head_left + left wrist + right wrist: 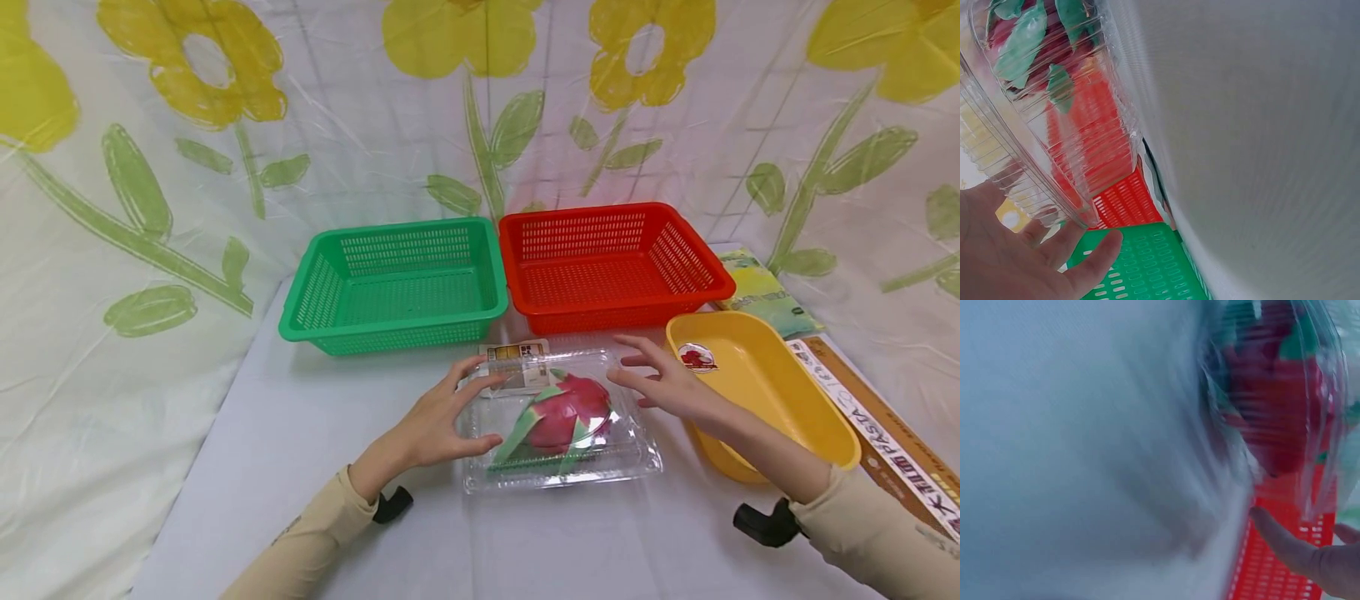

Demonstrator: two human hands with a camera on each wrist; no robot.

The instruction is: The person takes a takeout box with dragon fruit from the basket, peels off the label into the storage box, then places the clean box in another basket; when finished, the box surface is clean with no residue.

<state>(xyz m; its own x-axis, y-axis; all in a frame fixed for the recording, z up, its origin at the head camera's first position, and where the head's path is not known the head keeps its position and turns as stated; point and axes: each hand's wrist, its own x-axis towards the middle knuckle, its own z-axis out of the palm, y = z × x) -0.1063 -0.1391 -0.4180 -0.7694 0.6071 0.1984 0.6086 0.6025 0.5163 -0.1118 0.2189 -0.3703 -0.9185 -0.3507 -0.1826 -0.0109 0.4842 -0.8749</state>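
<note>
A clear plastic clamshell box (637, 450) with its lid down lies on the white table, and a pink dragon fruit (570, 412) with green scales shows through it. At the box's left side my left hand (435, 421) has its fingers and thumb spread apart. My right hand (667, 383) is by the upper right corner, fingers loosely bent and apart. In the left wrist view, fingers (1094, 265) are close to the box's edge; whether they touch it I cannot tell. The right wrist view is blurred, with a finger (1285, 544) near the box (1310, 425).
Behind the box stand a green basket (405, 329) and a red basket (615, 312), side by side. A yellow tray (757, 392) with a round fruit sticker is at the right. Beyond it lie a brown-and-white package (877, 425) and a yellow-green packet (761, 287). A label card (517, 350) lies near the box's back edge.
</note>
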